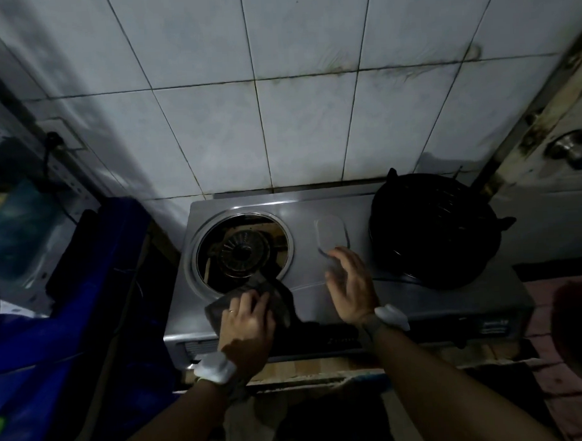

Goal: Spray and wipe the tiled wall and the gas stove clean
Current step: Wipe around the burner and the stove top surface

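So, left hand (246, 325) is clenched on a grey cloth (276, 297) at the front edge of the gas stove (420, 301), beside the uncovered burner well (241, 252) with only the burner head in it. Right hand (351, 291) splayed mid-stove, holding nothing. Black pan (433, 230) at the back right corner, too dark inside. Tiled wall (295, 120) behind

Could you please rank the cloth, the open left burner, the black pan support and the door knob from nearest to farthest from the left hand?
1. cloth, gripped by the left hand itself.
2. open left burner, just beyond it.
3. black pan support, on the stove's right side.
4. door knob, far right, off the stove.
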A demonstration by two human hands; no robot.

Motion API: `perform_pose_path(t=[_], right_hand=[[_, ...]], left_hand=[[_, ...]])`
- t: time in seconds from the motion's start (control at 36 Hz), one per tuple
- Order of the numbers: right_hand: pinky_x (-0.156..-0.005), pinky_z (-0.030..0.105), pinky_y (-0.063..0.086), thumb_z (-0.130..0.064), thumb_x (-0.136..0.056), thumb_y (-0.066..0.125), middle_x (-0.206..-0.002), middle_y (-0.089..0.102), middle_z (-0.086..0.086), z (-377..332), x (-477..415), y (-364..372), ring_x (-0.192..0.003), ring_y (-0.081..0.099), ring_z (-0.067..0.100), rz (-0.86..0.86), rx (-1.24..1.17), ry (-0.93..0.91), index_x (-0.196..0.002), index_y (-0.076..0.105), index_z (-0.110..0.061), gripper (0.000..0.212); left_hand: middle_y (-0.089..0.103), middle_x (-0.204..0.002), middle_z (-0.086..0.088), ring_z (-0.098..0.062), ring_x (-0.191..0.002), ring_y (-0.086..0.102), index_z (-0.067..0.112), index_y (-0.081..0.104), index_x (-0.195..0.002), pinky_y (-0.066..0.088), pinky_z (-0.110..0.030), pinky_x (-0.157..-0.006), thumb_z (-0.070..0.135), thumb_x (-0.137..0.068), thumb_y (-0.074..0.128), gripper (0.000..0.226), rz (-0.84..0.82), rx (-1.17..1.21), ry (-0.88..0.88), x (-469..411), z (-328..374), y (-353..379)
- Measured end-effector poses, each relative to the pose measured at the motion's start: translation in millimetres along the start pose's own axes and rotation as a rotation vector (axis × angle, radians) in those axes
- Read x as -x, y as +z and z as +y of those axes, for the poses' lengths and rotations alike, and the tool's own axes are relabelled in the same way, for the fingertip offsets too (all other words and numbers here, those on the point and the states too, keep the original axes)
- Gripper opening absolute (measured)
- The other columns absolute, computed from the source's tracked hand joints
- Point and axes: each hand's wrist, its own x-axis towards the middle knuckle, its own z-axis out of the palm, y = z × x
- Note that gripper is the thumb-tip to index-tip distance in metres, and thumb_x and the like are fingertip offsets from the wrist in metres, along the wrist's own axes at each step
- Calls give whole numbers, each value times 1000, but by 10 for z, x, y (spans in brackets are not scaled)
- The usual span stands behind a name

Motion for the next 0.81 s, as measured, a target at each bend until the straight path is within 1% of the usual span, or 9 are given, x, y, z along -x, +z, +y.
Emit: perform_pose_path(t=[0.11, 0.19, 0.25, 0.31, 0.39, 0.44, 0.56, 0.64, 0.81], right_hand=[[-106, 22, 36, -40, -90, 48, -133, 54, 10, -3, -42, -96, -121, 47, 8, -29, -73, 40, -129, 56, -8, 51], [-107, 28, 37, -37, -89, 49, -132, 55, 11, 2, -60, -112, -123, 50, 18, -120, -63, -12, -131, 55, -4, 53], [-107, 17, 33, -36, -84, 48, -132, 56, 9, -31, -85, -222, -123, 49, 15, -136, -69, 5, -131, 56, -7, 56], [-104, 9, 30, -34, -81, 47, -130, 57, 9, -90, -101, -281, -121, 49, 14, -128, -56, -27, -127, 59, -7, 55], [-102, 16, 38, -30, -83, 49, -124, 61, 6, -115, -126, -483, -116, 56, 16, -114, -46, -94, -118, 65, -11, 43], [-98, 22, 44, -24, -82, 52, -120, 63, 2, -147, -192, -594, -112, 59, 14, -71, -66, -131, -111, 68, -14, 34], [-92, 28, 49, -22, -86, 51, -112, 63, 1, -118, -360, -982, -103, 62, 16, -111, -7, -206, -108, 67, -15, 28], [-88, 25, 49, -23, -87, 50, -107, 62, 2, -85, -455, -1266, -97, 61, 15, -115, 23, -250, -105, 66, -15, 25], [-93, 34, 49, -21, -87, 57, -110, 62, 2, 195, -628, -1844, -106, 58, 20, 19, 241, -204, -104, 67, -14, 21]], left_hand=[[63, -106, -14, -35, -84, 56, 11, 70, -116, 46, -39, -63, 37, -84, 45, 48, -23, -24, -6, -172, 312, 81], [63, -108, -13, -35, -85, 57, 13, 69, -118, 45, -39, -63, 38, -85, 45, 48, -28, -4, 33, -404, 460, 141], [62, -108, -13, -36, -87, 59, 15, 68, -119, 47, -40, -65, 40, -84, 42, 50, -44, 14, 5, -681, 615, 162], [60, -112, -15, -38, -93, 59, 16, 65, -126, 48, -43, -70, 42, -86, 38, 55, -92, 36, -65, -935, 738, 155], [49, -128, -15, -39, -111, 49, 18, 47, -143, 41, -44, -83, 45, -92, 32, 60, -214, 32, -113, -1171, 1044, 237], [49, -126, -13, -37, -108, 50, 15, 52, -138, 40, -43, -79, 47, -87, 25, 66, -195, 12, -66, -1185, 1236, 288], [64, -101, -13, -33, -80, 61, 8, 66, -115, 45, -40, -59, 42, -80, 44, 53, -136, 54, 123, -954, 1684, 366], [61, -106, -13, -35, -85, 56, 14, 66, -114, 45, -40, -65, 43, -87, 48, 43, -89, 144, 262, -787, 1667, 442], [64, -104, -7, -24, -94, 63, 15, 65, -117, 49, -33, -83, 42, -97, 47, 38, 27, 652, -102, -1138, 1747, 212]])
